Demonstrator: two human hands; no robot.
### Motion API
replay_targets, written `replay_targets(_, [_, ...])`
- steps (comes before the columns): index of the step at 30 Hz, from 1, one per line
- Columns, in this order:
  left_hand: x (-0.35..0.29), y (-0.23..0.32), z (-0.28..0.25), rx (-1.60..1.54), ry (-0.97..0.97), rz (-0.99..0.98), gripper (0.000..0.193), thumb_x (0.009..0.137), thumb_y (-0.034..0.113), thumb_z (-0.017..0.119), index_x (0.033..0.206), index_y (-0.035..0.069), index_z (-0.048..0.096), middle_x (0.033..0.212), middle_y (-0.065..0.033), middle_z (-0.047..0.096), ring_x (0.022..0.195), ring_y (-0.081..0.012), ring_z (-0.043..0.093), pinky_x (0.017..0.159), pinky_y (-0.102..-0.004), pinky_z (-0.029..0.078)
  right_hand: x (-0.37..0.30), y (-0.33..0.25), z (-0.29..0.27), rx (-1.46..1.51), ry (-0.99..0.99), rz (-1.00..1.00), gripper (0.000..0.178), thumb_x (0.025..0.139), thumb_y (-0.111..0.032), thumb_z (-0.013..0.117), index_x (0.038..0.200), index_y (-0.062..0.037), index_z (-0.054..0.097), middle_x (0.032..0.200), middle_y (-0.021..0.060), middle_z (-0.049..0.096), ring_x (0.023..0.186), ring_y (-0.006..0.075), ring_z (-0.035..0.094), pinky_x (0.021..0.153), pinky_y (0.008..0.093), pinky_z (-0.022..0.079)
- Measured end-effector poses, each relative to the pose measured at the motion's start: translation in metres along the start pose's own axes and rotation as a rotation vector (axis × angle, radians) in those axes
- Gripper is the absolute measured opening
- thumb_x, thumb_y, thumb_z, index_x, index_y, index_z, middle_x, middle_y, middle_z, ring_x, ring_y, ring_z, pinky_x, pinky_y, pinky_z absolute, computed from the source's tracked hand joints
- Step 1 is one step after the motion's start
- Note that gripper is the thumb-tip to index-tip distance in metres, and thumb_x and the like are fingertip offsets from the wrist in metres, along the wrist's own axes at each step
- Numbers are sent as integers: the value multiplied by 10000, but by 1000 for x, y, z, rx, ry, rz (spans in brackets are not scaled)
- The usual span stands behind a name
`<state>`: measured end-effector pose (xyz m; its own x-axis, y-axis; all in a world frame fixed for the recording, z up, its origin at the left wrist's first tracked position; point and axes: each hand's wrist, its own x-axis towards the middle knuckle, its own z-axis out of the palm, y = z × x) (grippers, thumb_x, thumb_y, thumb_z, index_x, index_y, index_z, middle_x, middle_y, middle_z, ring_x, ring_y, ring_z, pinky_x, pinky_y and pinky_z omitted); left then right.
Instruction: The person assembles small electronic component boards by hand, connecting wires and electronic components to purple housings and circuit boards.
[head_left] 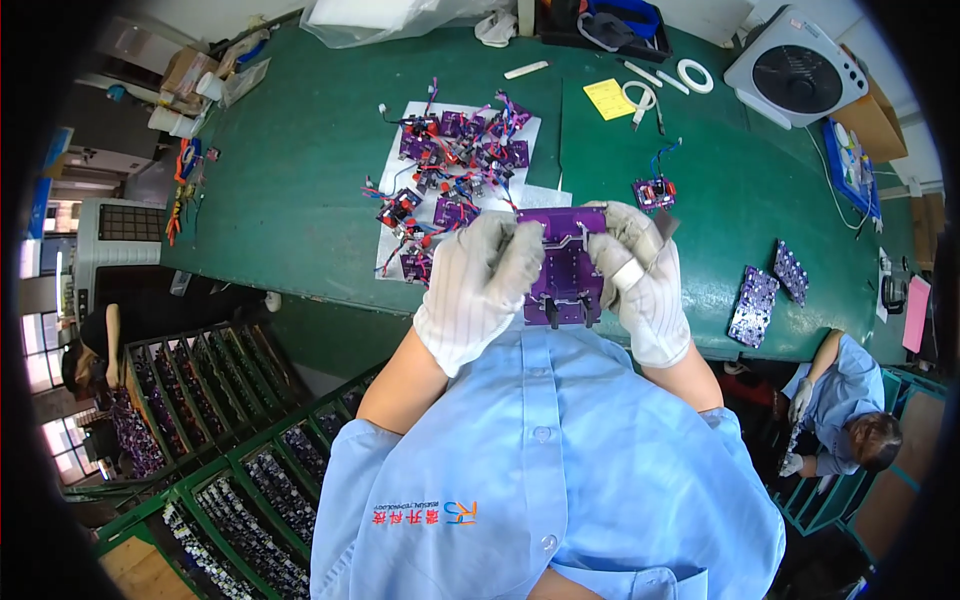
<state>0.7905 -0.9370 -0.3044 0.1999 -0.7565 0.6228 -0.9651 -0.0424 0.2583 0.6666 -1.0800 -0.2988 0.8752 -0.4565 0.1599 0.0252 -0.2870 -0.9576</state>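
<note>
Both my hands wear white work gloves and hold a purple circuit board (pixel 563 268) upright above the table's near edge. My left hand (pixel 488 270) is closed at the board's left edge, thumb and fingertips pinched together. On the right edge, my right hand (pixel 637 275) grips the board with bent fingers. A small dark flat piece (pixel 667 225) sticks out beside the right-hand fingers; I cannot tell what it is. Two black parts stand out at the board's lower end. Beyond the left hand, several wired purple boards (pixel 455 150) lie heaped on white sheets (pixel 535 135).
A single wired board (pixel 655 193) lies right of my hands on the green table (pixel 310 130), with two populated panels (pixel 753 305) nearer its edge. A fan (pixel 800 70), tape roll (pixel 694 76) and yellow note (pixel 609 100) are farther back. Racks of boards (pixel 245 510) stand lower left. Two people work nearby.
</note>
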Motion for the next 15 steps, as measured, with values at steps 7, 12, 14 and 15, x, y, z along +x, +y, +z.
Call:
replay_targets(7, [-20, -2, 9, -66, 112, -91, 361, 702, -35, 552, 1063, -20, 534, 948, -191, 551, 758, -328, 577, 598, -370, 481, 3, 10, -2, 528, 74, 389, 335, 862, -203, 506, 1089, 43, 521, 1019, 99, 583, 865, 131, 578, 790, 259, 473])
replay_targets(12, [-24, 3, 7, -204, 35, -254, 321, 720, -2, 541, 1040, -13, 559, 992, -190, 558, 844, -346, 576, 701, -400, 480, 2, 19, -3, 618, 46, 252, 327, 886, -210, 471, 1082, 48, 508, 1090, 127, 550, 926, 141, 554, 812, 255, 454])
replay_targets(14, [-27, 1, 6, -87, 53, -250, 304, 720, 1, 538, 1021, -10, 571, 1006, -187, 564, 860, -341, 576, 731, -406, 474, 3, 15, -2, 591, 5, 262, 325, 893, -206, 456, 1089, 49, 499, 1105, 136, 541, 941, 147, 547, 816, 251, 447])
replay_targets(15, [-28, 2, 6, -84, 57, -252, 304, 720, 1, 538, 1021, -10, 571, 1006, -187, 564, 860, -341, 576, 731, -406, 474, 6, 7, 1, 517, 50, 335, 336, 892, -230, 453, 1076, 41, 524, 1029, 106, 567, 884, 131, 550, 778, 244, 445])
